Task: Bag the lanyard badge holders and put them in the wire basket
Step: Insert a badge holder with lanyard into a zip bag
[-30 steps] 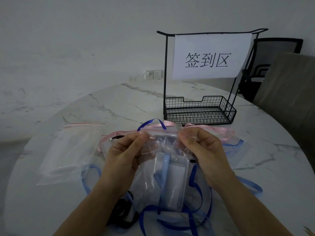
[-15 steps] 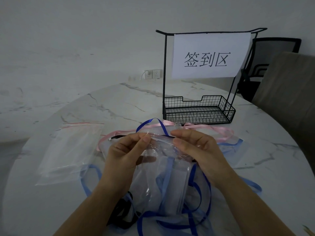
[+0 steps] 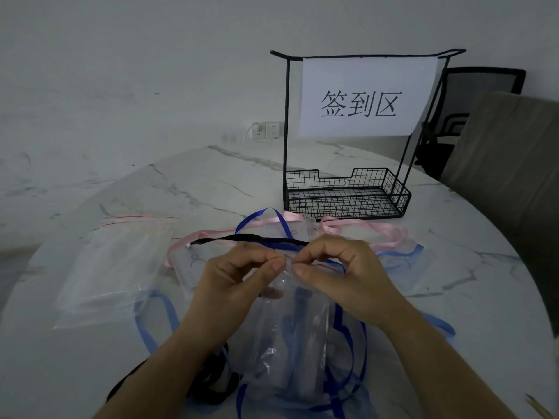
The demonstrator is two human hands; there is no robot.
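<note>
Bag (image 3: 290, 343), one, pinched by left hand (image 3: 233, 282), right hand (image 3: 348, 276); basket (image 3: 348, 204), one.

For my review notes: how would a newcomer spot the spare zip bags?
Start at the black wire basket on the round marble table. Left of it and nearer the camera, the spare zip bags lie flat. Only they look empty, with red seal lines.

wire basket (image 3: 344, 204) open-topped, pink lanyard (image 3: 332, 226) before it, paper sign (image 3: 366, 96) above

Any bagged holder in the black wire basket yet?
No: the black wire basket shows only bare mesh; the clear plastic zip bag is pinched at its top between the left hand and right hand.
</note>
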